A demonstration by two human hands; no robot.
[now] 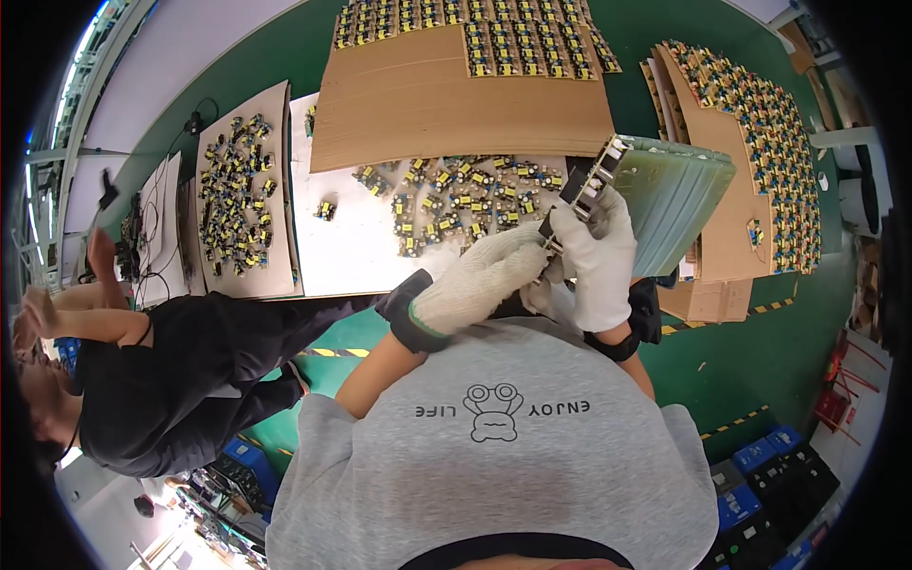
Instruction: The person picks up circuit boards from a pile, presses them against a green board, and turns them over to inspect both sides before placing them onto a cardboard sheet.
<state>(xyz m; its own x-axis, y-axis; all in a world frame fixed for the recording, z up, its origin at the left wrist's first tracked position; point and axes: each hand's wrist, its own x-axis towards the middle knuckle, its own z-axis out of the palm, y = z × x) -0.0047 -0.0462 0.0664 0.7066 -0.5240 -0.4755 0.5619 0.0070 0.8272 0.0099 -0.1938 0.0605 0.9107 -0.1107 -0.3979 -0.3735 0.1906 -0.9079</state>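
Both my hands wear white knit gloves and meet in front of my chest. My right hand (600, 256) is closed around a narrow strip of circuit boards (602, 175), which tilts up and away to the right with pale and dark parts along it. The fingers of my left hand (484, 283) are pressed together at the strip's lower end, their tips partly hidden. Behind the strip, to its right, stands a translucent greenish ribbed stack (676, 195). Many small boards with yellow parts (465, 201) lie loose on the white tabletop (337, 256) just beyond my hands.
Cardboard sheets (399, 100) at the back and right carry neat rows of boards (532, 47). Another sheet (275, 114) at left bears a heap of boards (237, 195). A co-worker in black (218, 370) is close on my left. A cardboard box (708, 299) sits at right.
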